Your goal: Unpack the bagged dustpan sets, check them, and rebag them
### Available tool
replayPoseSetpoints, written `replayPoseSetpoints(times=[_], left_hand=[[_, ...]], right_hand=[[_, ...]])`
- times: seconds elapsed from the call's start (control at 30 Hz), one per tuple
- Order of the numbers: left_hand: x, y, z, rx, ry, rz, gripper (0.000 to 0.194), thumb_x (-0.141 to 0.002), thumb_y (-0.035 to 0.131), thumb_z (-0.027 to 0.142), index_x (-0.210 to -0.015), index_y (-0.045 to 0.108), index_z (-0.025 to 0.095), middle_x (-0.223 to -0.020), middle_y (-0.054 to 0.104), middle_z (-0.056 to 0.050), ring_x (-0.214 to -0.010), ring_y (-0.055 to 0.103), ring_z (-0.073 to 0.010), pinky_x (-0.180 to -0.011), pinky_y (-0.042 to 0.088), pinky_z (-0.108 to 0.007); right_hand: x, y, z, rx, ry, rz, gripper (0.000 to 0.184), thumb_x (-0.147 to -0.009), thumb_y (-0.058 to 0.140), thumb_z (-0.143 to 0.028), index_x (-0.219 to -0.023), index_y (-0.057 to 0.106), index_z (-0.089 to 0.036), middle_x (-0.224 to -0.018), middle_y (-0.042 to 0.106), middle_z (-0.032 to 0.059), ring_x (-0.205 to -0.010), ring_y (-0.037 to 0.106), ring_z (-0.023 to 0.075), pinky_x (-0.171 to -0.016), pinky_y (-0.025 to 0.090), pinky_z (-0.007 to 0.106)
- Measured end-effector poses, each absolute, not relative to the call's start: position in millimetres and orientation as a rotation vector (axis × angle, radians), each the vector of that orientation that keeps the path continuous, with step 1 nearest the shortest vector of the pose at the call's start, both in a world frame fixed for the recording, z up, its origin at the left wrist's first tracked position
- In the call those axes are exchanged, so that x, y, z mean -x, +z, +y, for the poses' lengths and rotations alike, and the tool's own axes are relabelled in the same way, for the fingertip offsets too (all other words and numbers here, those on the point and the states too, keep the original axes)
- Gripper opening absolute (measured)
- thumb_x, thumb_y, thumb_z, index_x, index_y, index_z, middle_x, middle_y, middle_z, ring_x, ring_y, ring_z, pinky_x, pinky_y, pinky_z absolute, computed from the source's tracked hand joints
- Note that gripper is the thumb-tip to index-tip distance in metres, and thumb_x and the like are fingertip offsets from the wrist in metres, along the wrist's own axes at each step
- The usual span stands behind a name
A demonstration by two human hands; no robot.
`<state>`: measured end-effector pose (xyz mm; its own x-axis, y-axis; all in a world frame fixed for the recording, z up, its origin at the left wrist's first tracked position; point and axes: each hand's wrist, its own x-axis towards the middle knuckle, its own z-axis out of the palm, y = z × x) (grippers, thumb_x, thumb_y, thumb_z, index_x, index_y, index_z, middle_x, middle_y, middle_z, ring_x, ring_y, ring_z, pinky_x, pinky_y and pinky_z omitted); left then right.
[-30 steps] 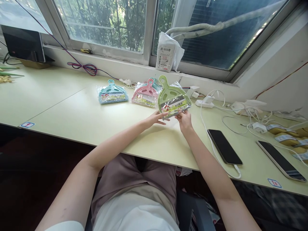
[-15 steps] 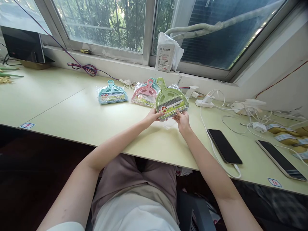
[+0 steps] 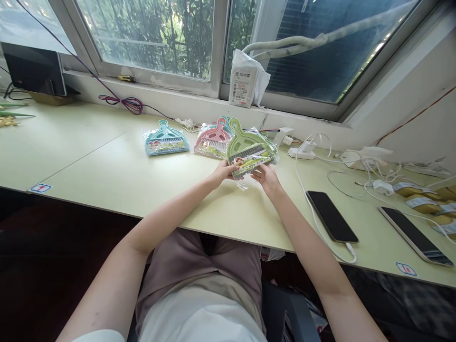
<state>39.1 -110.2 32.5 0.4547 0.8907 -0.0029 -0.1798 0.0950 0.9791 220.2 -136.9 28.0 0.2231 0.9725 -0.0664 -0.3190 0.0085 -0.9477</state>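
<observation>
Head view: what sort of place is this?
Probably an indoor workroom or office: a long pale-yellow desk beneath grey-framed glass windows, bearing a black rectangular phone with a white cable plugged in.

White short-sleeved top, mauve trousers

Daylight enters through the window; edges stretch

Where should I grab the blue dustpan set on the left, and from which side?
Probably pinch the blue dustpan set by its handle, from above left: the handle points toward the window and looks slimmer than the pan, and the pink dustpan set sits to the right.
</observation>
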Motion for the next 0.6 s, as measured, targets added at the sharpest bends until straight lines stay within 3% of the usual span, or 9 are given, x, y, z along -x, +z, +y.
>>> replayPoseSetpoints(times=[0.13,0.23,0.33,0.4,0.47,0.53,0.6], left_hand=[[-31,36,-98,-1.168,0.932,0.762,0.034,-0.074,0.063,0.015,-0.107,0.061,0.011,-0.090,0.074,-0.009,-0.068,0.071,-0.0202,-0.079,0.061,-0.042],[-22,41,-92,-1.121,0.984,0.731,0.033,-0.073,0.064,0.013,-0.105,0.060,0.012,-0.093,0.073,-0.009,-0.073,0.071,-0.0193,-0.083,0.061,-0.044],[-12,45,-87,-1.051,1.051,0.728,0.028,-0.072,0.064,0.009,-0.099,0.057,0.013,-0.087,0.070,-0.006,-0.074,0.068,-0.0164,-0.081,0.062,-0.042],[-7,47,-84,-0.998,1.068,0.717,0.027,-0.071,0.063,0.005,-0.096,0.056,0.013,-0.084,0.069,-0.004,-0.072,0.066,-0.0141,-0.077,0.063,-0.038],[-3,47,-81,-0.969,1.051,0.697,0.027,-0.070,0.061,0.003,-0.095,0.057,0.012,-0.081,0.068,-0.003,-0.070,0.065,-0.0127,-0.072,0.063,-0.034],[-1,46,-79,-0.965,1.010,0.689,0.026,-0.070,0.061,0.002,-0.094,0.059,0.011,-0.076,0.066,-0.002,-0.066,0.063,-0.0117,-0.068,0.063,-0.030],[-1,45,-78,-0.967,0.951,0.704,0.022,-0.070,0.060,0.003,-0.092,0.061,0.009,-0.073,0.066,-0.002,-0.062,0.062,-0.0110,-0.063,0.061,-0.027]], right_hand=[[-224,34,-138,1.144,1.186,-0.869,0.022,-0.087,0.061,-0.043,-0.092,0.060,-0.021,-0.085,0.075,0.0052,-0.071,0.073,0.0196,-0.060,0.058,0.029],[-234,35,-140,1.231,0.848,-0.944,0.018,-0.089,0.055,-0.037,-0.094,0.063,-0.021,-0.091,0.075,0.0055,-0.072,0.071,0.0179,-0.064,0.057,0.030],[-248,37,-142,1.290,0.377,-1.141,0.030,-0.083,0.052,-0.021,-0.110,0.064,-0.026,-0.121,0.068,0.0056,-0.104,0.066,0.0207,-0.083,0.056,0.036],[-256,40,-142,1.288,0.132,-1.340,0.052,-0.075,0.055,-0.011,-0.124,0.059,-0.029,-0.141,0.055,0.0056,-0.130,0.051,0.0239,-0.100,0.049,0.043],[-261,42,-141,1.263,0.011,-1.494,0.066,-0.071,0.059,-0.007,-0.132,0.055,-0.031,-0.147,0.049,0.0052,-0.140,0.040,0.0257,-0.110,0.040,0.049],[-262,42,-140,1.235,0.002,-1.577,0.061,-0.073,0.063,-0.009,-0.129,0.058,-0.033,-0.143,0.054,0.0043,-0.138,0.042,0.0266,-0.113,0.035,0.052],[-262,42,-138,1.225,0.041,-1.609,0.042,-0.078,0.067,-0.016,-0.116,0.067,-0.034,-0.137,0.059,0.0028,-0.132,0.047,0.0266,-0.113,0.034,0.053]])
